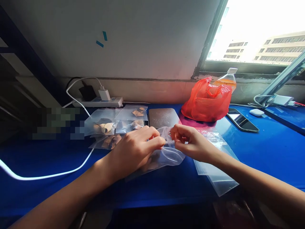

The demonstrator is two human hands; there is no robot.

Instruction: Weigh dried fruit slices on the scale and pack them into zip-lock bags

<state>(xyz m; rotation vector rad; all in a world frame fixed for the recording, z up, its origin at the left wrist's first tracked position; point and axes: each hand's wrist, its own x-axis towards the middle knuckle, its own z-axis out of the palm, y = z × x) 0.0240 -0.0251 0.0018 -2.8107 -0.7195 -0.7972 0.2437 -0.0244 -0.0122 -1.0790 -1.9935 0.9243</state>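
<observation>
A clear plastic bag (171, 157) lies at the front middle of the blue table, with its mouth turned up between my hands. Brownish pieces show dimly inside, partly hidden by my fingers. My left hand (137, 148) is closed on the left side of the bag's mouth, thumb near the fingertips. On the other side, my right hand (189, 140) pinches the bag's edge with curled fingers. Behind the bag is a flat silver plate (164, 118), perhaps a small scale. To the right, several flat clear bags (220, 178) are spread, partly under my right forearm.
Filled clear bags (100, 119) with dried brown pieces lie at left. A red plastic bag (205, 101) stands before a bottle (228, 79) at the back. A phone (243, 120) and white case (256, 112) are at right. A white cable (47, 177) crosses the left; a power strip (116, 101) sits behind.
</observation>
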